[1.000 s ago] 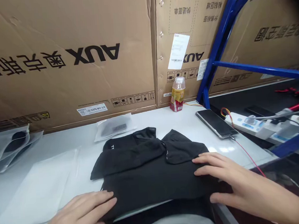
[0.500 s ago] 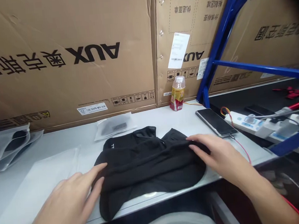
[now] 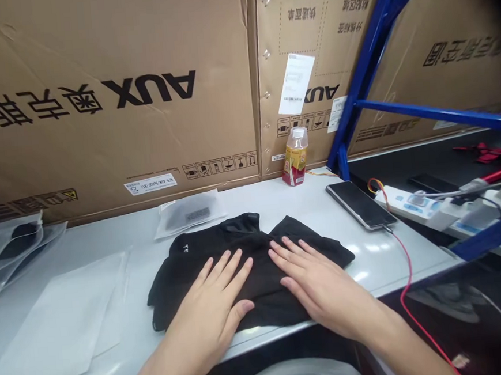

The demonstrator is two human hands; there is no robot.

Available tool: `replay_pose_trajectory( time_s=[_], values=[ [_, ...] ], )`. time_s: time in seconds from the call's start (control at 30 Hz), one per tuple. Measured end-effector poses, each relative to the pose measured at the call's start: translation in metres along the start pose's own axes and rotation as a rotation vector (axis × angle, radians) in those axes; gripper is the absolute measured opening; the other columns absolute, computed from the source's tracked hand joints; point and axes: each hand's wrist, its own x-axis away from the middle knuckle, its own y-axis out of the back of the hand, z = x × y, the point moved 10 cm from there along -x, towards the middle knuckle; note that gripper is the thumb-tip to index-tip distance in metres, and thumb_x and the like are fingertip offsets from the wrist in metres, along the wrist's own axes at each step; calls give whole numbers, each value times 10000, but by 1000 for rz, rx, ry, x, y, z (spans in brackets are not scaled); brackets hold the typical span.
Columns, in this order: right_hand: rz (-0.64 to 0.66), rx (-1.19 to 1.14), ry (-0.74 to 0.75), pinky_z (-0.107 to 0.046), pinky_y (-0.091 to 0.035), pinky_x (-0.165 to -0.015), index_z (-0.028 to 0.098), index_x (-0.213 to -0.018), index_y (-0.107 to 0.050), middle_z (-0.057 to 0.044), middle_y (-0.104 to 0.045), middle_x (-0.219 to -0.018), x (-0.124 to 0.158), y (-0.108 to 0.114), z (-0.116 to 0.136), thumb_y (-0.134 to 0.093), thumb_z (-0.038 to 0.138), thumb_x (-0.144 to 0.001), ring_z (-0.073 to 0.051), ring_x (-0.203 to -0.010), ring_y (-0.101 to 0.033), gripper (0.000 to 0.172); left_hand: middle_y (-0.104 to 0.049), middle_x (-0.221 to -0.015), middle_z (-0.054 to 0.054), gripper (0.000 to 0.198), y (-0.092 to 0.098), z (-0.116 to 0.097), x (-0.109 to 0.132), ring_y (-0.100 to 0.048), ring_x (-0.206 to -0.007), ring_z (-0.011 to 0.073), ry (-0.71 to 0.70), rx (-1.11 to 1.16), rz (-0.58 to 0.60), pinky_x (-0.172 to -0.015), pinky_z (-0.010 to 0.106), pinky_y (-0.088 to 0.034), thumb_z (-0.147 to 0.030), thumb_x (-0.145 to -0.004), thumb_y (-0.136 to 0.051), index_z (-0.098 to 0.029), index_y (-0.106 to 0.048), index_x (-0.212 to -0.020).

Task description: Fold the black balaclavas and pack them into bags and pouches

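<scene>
Black garment lies flat on the white tabletop, near its front edge. My left hand and right hand press on it side by side, fingers spread flat, pinching nothing. Just behind it lies a plastic bag; a smartphone sits to the right, a translucent sheet to the left.

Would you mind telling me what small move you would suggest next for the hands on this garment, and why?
I would probably sweep the left hand outward across the black garment. Both hands lie flat on it, with the right hand alongside, and the cloth's left side looks uneven and loosely bunched, so smoothing there seems most useful.
</scene>
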Motion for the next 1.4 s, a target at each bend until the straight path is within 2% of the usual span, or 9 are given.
replay_pose_trajectory(
  time_s=[0.17,0.33,0.47,0.6,0.8,0.97,1.17,1.27,1.4],
  values=[
    [-103,131,-245,-626,-423,-1171,168,-1499,-555,-150,-537,-1584,29,28,-76,-474,446,-1069,-392,-1508,-430,518,-345,-1698,46,641,7,8,10,-364,-1562,317,10,0,30,-1231,568,-392,-474,-1094,-432,-300,-237,-1679],
    [-94,150,-500,-463,-568,-775,245,-907,-642,-90,-761,-1021,42,57,-117,-620,566,-956,-329,-951,-719,325,-398,-1672,63,632,17,-25,-19,-364,-1561,326,-40,53,29,-1247,562,-374,-567,-1083,-415,-243,-397,-1625],
    [-184,66,-606,-348,-465,-533,283,-932,-570,-11,-706,-766,29,80,-96,-649,491,-946,-253,-644,-674,223,-394,-1664,119,682,7,-42,-43,-366,-1550,379,-33,107,77,-1221,626,-393,-593,-1072,-416,-163,-436,-1602],
    [-457,-126,-403,-426,-592,-827,240,-1309,-545,-93,-753,-1052,1,90,-31,-670,430,-972,-305,-1002,-740,407,-442,-1645,123,626,3,-42,-43,-360,-1553,379,-29,175,82,-1232,664,-360,-517,-1049,-534,-189,-470,-1578],
    [-19,-183,65,-584,-256,-1299,163,-1574,-440,-94,-525,-1604,-23,9,50,-544,327,-1061,-335,-1559,-357,549,-568,-1562,14,370,17,4,0,-490,-1487,299,-21,188,102,-1231,579,-414,-411,-1053,-557,-352,-659,-1404],
    [71,-287,97,-561,-200,-1320,272,-1543,-511,-14,-511,-1619,-16,5,42,-445,296,-1101,-258,-1564,-362,447,-591,-1537,-35,443,47,34,21,-593,-1402,247,65,187,-100,-1185,450,-498,-415,-1067,-532,-369,-568,-1506],
    [-345,-259,-329,-464,-552,-983,250,-1104,-707,-84,-743,-1151,-7,49,-28,-496,450,-1067,-286,-1144,-679,293,-530,-1585,-45,464,34,-3,5,-509,-1475,240,-103,184,-2,-1247,489,-412,-367,-1080,-519,-355,-517,-1543],
    [-232,-109,-495,-481,-545,-870,242,-901,-658,-86,-707,-961,-6,30,-37,-571,606,-995,-327,-994,-680,386,-556,-1563,-38,453,23,-3,3,-520,-1467,245,-93,202,56,-1236,513,-426,-350,-1082,-513,-343,-528,-1535],
    [-174,-182,-492,-378,-519,-730,255,-983,-544,-42,-701,-918,-16,18,-17,-630,446,-972,-282,-862,-707,210,-562,-1563,-19,479,28,-1,6,-532,-1458,244,-97,230,26,-1239,512,-422,-319,-1067,-540,-341,-514,-1545]
  ],
)
